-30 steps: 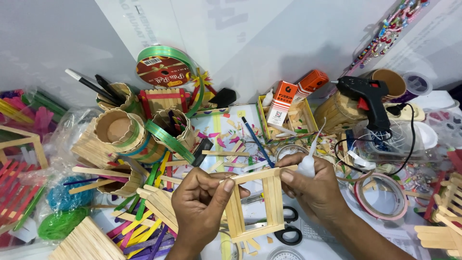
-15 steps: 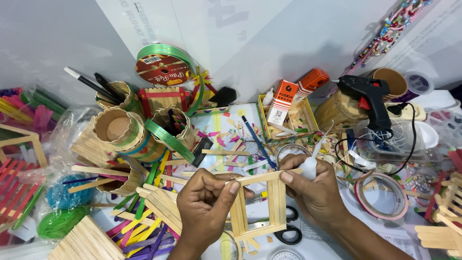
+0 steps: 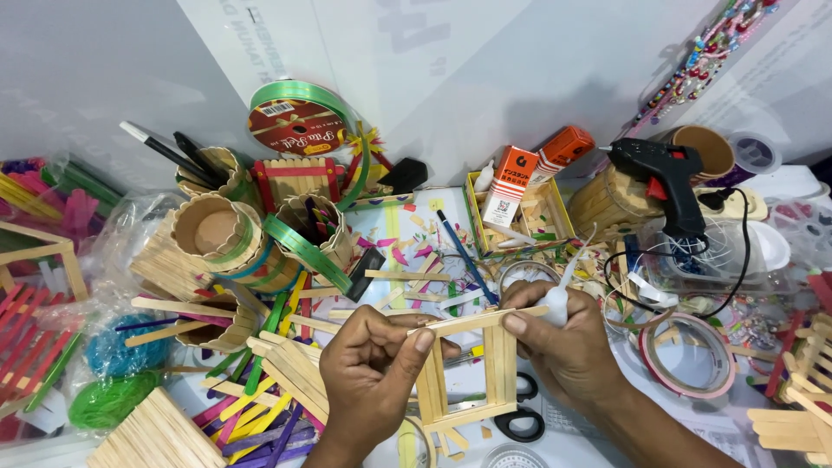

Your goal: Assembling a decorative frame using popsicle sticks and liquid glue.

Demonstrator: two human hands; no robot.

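Cluttered craft surface [image 3: 407,217] against white wall | left hand [image 3: 373,381] pinched stick frame [image 3: 464,368] | right hand [image 3: 568,347] gripped frame plus glue bottle [image 3: 559,299] | glue gun [image 3: 667,178] sat nearby

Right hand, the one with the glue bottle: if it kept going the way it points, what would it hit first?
Probably the left hand: the right hand points across the stick frame toward it, though depth is unclear.

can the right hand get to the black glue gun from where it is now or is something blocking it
Probably not right away. The right hand is full: it pinches the stick frame and holds a small white glue bottle. The path to the glue gun looks open, above clutter.
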